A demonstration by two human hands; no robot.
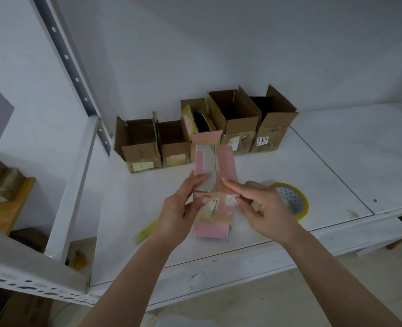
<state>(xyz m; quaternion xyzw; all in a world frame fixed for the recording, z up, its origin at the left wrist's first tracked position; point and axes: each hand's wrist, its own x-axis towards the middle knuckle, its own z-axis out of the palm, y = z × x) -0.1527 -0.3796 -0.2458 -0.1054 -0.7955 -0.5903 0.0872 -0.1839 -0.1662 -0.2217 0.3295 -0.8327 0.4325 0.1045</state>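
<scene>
Your left fingers (pixel 196 182) lie flat along the top of the pink box (pixel 228 161) while the thumb presses its near end, so your left hand (pixel 181 208) pinches that edge. Your right hand (pixel 266 208) does the same from the other side, index finger straight on top, thumb on the end face, the other fingers curled. The box is smooth pink card, long and rectangular, with a dull greyish tape strip along its top seam and a small printed label on the near end. It sits on the white shelf (pixel 336 173) with its long axis pointing away from you, far flap raised and near flap hanging open. Just beyond it stands a row of open brown corrugated boxes (pixel 143 149). A yellow-rimmed tape roll (pixel 305 204) lies flat behind your right hand, and a crumpled yellowish tape scrap (pixel 145 230) lies by your left wrist.
</scene>
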